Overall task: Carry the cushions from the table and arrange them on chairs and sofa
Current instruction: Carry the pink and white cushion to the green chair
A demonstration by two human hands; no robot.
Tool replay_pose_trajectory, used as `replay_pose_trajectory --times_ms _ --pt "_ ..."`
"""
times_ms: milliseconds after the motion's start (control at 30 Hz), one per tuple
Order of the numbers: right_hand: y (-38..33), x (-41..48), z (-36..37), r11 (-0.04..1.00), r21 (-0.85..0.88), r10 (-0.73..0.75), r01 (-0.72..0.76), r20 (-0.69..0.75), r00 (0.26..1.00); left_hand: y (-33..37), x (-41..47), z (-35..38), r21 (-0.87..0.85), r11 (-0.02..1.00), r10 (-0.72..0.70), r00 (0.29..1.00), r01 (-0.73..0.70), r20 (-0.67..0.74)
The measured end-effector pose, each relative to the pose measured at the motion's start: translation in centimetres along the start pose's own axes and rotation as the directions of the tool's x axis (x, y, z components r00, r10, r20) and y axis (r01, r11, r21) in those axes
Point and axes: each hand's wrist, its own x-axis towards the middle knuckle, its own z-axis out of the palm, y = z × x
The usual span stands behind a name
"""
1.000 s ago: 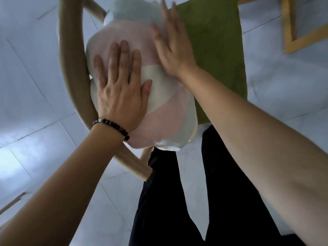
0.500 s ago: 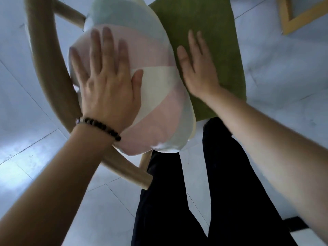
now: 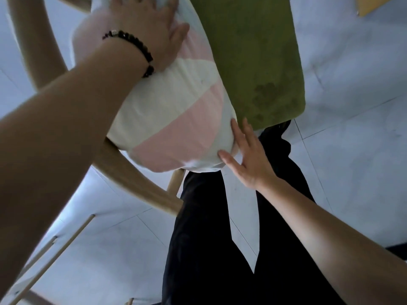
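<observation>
A pastel cushion [image 3: 176, 119] with pink, cream and pale green patches leans against the curved wooden backrest [image 3: 136, 179] of a chair with a green seat pad [image 3: 253, 62]. My left hand [image 3: 152, 25], with a dark bead bracelet on the wrist, lies flat on the cushion's upper part, fingers spread. My right hand [image 3: 248, 159] touches the cushion's lower right edge with open fingers, next to the front of the seat pad. Neither hand grips the cushion.
The chair stands on a pale tiled floor [image 3: 352, 106]. My legs in black trousers [image 3: 220, 238] stand right against the chair. A second wooden frame [image 3: 374, 5] shows at the top right, and thin wooden bars [image 3: 55, 249] cross the lower left.
My left hand slid up to the cushion's top. My right hand left the seat pad and came down to the cushion's lower edge. The view moved closer to the chair.
</observation>
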Motion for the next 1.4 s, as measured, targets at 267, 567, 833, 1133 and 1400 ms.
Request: replay_pose_trajectory --times_ms 267,567,833,1133,1400 --pt "-5.5 4.2 -1.5 0.976 0.11 -0.164 0.189 -0.198 0.966 3.9 -12.0 0.6 -0.132 0.982 -0.141 0.989 0.134 -0.046" --pt "-2.5 5.6 -0.8 0.973 0.091 -0.194 0.213 -0.183 0.964 5.6 -15.0 1.8 -0.223 0.947 -0.261 0.958 0.23 -0.122" --pt "-3.1 1.0 -5.4 0.991 -0.089 -0.088 0.096 0.085 0.992 4.8 -18.4 1.1 -0.569 0.797 -0.262 0.965 0.203 -0.023" --pt "-15.4 -15.3 -16.1 0.986 -0.155 -0.086 0.067 -0.12 0.989 1.3 -37.1 -9.4 -0.891 0.342 -0.385 0.909 0.299 0.158" --pt "-23.8 -22.9 -22.4 0.927 -0.002 -0.368 0.376 -0.209 0.906 1.7 -48.0 -14.4 -0.974 -0.103 -0.791 0.577 0.201 0.202"
